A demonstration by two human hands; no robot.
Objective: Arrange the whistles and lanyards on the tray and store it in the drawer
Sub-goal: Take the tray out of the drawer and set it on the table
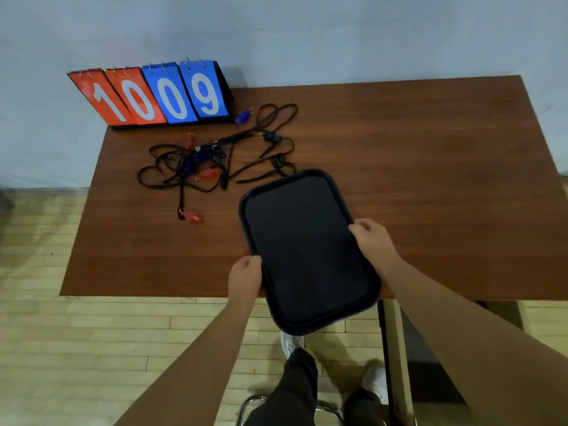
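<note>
Left hand [246, 276] and right hand [373, 241] gripped tray [307, 241] by long rims, fingers curled over edges (judged stiff, light, slick); lanyards [184, 161] at ten o'clock.

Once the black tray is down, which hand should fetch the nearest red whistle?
Left hand, probably: the red plastic whistle lies left of the black rectangular tray; the right hand would have to cross the tray.

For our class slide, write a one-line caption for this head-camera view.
Left hand and right hand grip an empty black tray at the table edge, near tangled lanyards and whistles.
</note>
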